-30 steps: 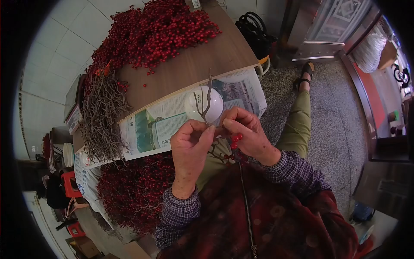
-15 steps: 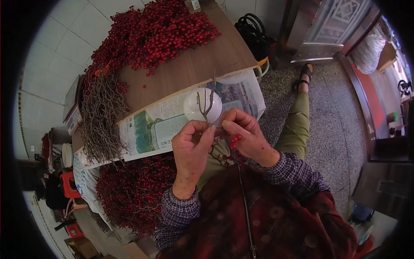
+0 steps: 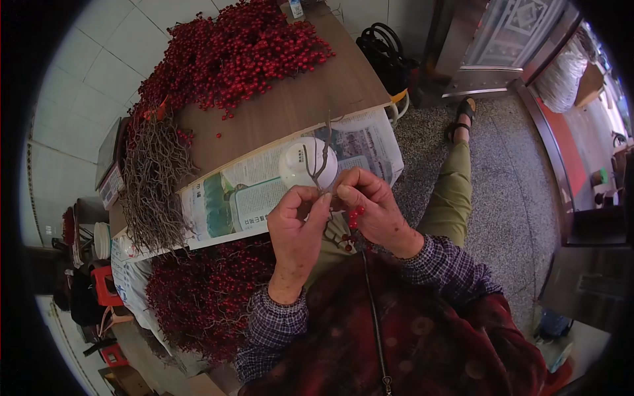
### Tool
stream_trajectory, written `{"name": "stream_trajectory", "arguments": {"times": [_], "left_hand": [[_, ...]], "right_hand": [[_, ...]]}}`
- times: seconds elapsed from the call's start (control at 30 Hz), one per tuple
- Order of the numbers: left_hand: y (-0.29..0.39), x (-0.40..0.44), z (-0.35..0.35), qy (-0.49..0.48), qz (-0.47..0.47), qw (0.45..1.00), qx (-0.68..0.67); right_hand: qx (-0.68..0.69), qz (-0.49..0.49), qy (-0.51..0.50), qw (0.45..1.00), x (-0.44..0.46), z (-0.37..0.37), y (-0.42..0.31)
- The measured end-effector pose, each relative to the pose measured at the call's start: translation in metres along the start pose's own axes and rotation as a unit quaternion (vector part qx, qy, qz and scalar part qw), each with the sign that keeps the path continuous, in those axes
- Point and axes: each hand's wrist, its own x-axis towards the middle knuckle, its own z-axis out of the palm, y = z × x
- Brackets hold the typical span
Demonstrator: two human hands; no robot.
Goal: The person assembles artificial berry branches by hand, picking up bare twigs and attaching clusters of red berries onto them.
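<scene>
A brown forked branch [image 3: 325,153] rises from between my hands, its tips over a white round bowl [image 3: 307,163] on newspaper. My left hand [image 3: 298,226] pinches the branch near its lower end between thumb and forefinger. Close beside it, my right hand [image 3: 375,210] is closed, thumb against forefinger, at the same stem; what exactly those fingertips hold is too small to tell. Several red berries [image 3: 354,216] hang on the stem just below my right hand's fingers, and more twigs show beneath, in front of the jacket.
Red berry branches [image 3: 231,56] are heaped on the wooden table [image 3: 330,92], their bare stems [image 3: 155,181] hanging over its left edge. Newspaper [image 3: 241,198] lies along the near edge. Another berry pile [image 3: 205,297] is below it. Black cables [image 3: 386,56] lie beyond the table's right corner.
Both hands keep nearly the same hold on the branch. The table and floor have shifted slightly left in the view, and the berries under my right hand sit slightly further left.
</scene>
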Motion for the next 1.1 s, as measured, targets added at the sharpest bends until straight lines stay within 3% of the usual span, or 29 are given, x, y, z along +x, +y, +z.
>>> {"name": "stream_trajectory", "arguments": {"times": [0.27,0.33,0.47,0.53,0.63,0.73,0.83,0.87,0.93,0.97,1.03,1.1], "left_hand": [[0.001,0.001,0.000,-0.002,0.021,1.000,0.006],[0.002,0.000,-0.004,-0.013,-0.018,1.000,0.002],[0.005,0.002,-0.015,-0.031,-0.008,0.999,0.008],[0.013,0.003,-0.022,-0.076,-0.069,0.994,0.019],[0.011,0.004,-0.038,-0.168,-0.123,0.978,0.032],[0.021,0.003,-0.049,-0.259,-0.171,0.950,0.036],[0.036,0.001,-0.050,-0.251,-0.207,0.945,0.002],[0.040,0.001,-0.048,-0.253,-0.204,0.946,0.002],[0.048,0.000,-0.043,-0.172,0.010,0.970,0.171],[0.056,0.000,-0.041,-0.173,0.013,0.970,0.169],[0.068,-0.003,-0.040,-0.201,-0.081,0.945,0.244],[0.055,-0.006,-0.042,-0.167,-0.057,0.959,0.222]], "right_hand": [[-0.041,-0.017,0.008,0.999,0.000,0.000,0.003],[-0.061,-0.020,0.005,0.998,0.001,-0.002,0.000],[-0.160,0.029,-0.025,0.986,0.003,-0.008,-0.032],[-0.174,0.048,-0.027,0.983,0.012,-0.004,-0.052],[-0.171,0.065,-0.064,0.981,0.023,-0.004,-0.068],[-0.179,0.043,-0.170,0.968,0.030,-0.005,-0.065],[-0.213,-0.033,-0.240,0.946,0.032,0.002,-0.057],[-0.216,-0.036,-0.240,0.946,0.031,0.008,-0.057],[-0.304,-0.048,-0.208,0.929,0.026,0.024,-0.060],[-0.307,-0.049,-0.209,0.927,0.026,0.029,-0.056],[-0.363,-0.129,-0.179,0.905,0.023,0.038,-0.050],[-0.383,-0.135,-0.167,0.898,0.023,0.045,-0.051]]}}
